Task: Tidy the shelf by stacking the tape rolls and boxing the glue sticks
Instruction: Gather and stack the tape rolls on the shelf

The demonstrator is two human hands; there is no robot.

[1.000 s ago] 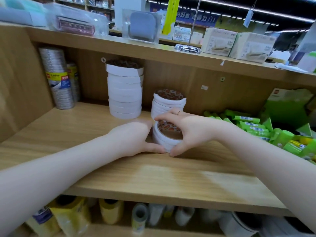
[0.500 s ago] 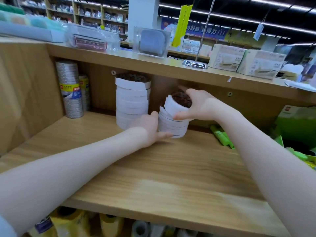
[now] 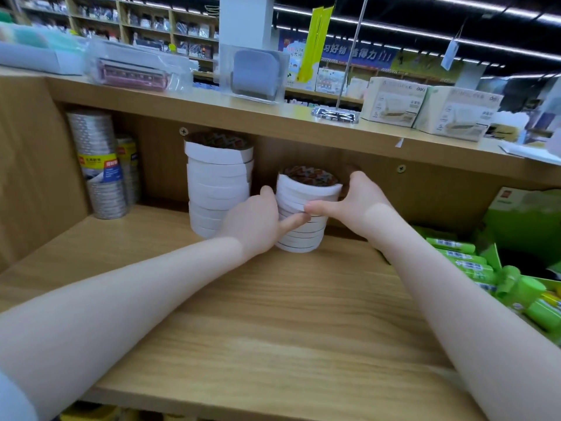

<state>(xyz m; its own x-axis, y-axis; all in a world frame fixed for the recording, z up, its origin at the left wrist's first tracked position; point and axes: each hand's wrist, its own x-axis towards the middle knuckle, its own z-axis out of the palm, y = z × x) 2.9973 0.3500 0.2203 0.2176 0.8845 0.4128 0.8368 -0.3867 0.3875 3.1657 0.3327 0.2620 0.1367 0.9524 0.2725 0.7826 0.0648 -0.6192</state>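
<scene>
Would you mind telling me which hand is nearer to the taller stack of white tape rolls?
Left. The left hand sits just in front of the taller stack, gripping the shorter stack; the right hand holds that shorter stack's far side.

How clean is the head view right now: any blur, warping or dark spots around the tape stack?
Head view: wide-angle warp bends the shelf edges; the shorter tape stack between left hand and right hand is fairly sharp; the recess behind is shadowed; glue sticks at the edge look soft.
</scene>
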